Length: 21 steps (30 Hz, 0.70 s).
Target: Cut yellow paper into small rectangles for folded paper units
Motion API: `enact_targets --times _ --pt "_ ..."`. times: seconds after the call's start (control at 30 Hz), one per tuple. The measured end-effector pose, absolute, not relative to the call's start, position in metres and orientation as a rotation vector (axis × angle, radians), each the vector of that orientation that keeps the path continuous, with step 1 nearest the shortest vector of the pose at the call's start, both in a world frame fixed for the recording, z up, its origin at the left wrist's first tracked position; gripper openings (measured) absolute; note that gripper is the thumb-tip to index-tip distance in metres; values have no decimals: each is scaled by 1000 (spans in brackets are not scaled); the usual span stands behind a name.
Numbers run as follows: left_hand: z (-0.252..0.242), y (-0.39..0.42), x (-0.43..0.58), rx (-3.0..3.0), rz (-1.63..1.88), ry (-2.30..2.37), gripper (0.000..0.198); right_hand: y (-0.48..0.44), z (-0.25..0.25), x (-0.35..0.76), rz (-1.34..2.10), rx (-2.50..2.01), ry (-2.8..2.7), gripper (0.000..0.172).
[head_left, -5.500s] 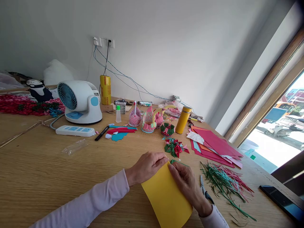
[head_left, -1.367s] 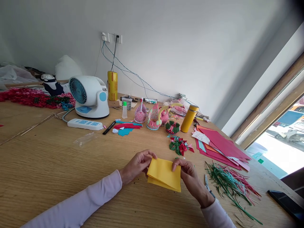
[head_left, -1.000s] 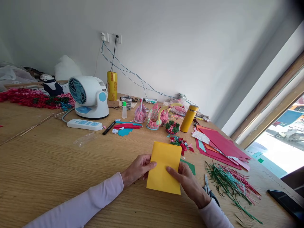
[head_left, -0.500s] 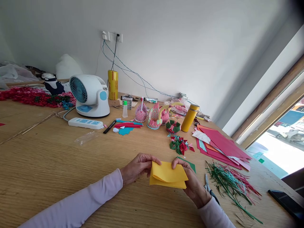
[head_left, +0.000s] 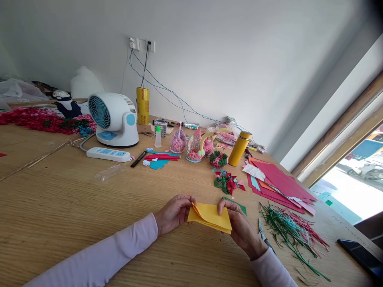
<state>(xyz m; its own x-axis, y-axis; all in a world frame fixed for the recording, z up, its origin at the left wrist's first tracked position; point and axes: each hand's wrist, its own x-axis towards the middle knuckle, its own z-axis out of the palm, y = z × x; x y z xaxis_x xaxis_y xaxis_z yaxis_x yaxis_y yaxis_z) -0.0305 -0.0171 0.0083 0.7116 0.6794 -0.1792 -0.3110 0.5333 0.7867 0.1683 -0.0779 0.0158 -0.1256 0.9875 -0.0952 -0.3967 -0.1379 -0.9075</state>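
Observation:
A folded sheet of yellow paper point(head_left: 209, 217) is held between both hands above the table, its layers slightly apart and its upper layer bowed at the left corner. My left hand point(head_left: 176, 214) is closed on its upper left edge, thumb and fingers pinching the corner. My right hand point(head_left: 241, 225) grips the right side, thumb on top and fingers beneath. Behind my right hand, a green sheet of paper point(head_left: 241, 207) lies partly hidden. Scissors point(head_left: 263, 233) rest on the table just right of that hand, partly covered by the wrist.
Green and pink paper strips point(head_left: 295, 227) lie at right, near a phone point(head_left: 359, 255). Behind are red paper sheets point(head_left: 284, 185), folded paper pieces point(head_left: 227, 182), a yellow flask point(head_left: 239, 148) and woven-looking paper swans point(head_left: 196, 147). A white fan point(head_left: 115, 119) and power strip point(head_left: 108, 154) stand left.
The yellow paper has tilted and shifted slightly left, its layers closer together. My left fingers have slid to its corner, which now curls. My right hand keeps its grip.

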Motion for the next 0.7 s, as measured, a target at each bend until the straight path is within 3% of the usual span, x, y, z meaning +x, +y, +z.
enact_targets --times 0.23,0.53,0.7 --pt "12 -16 -35 819 574 571 17 -82 18 170 1597 -926 -1003 7" --pt "10 -11 -35 848 633 572 23 -84 33 178 1498 -900 -1067 52" --pt "9 -17 -31 962 747 535 27 -82 26 170 1457 -910 -926 63"
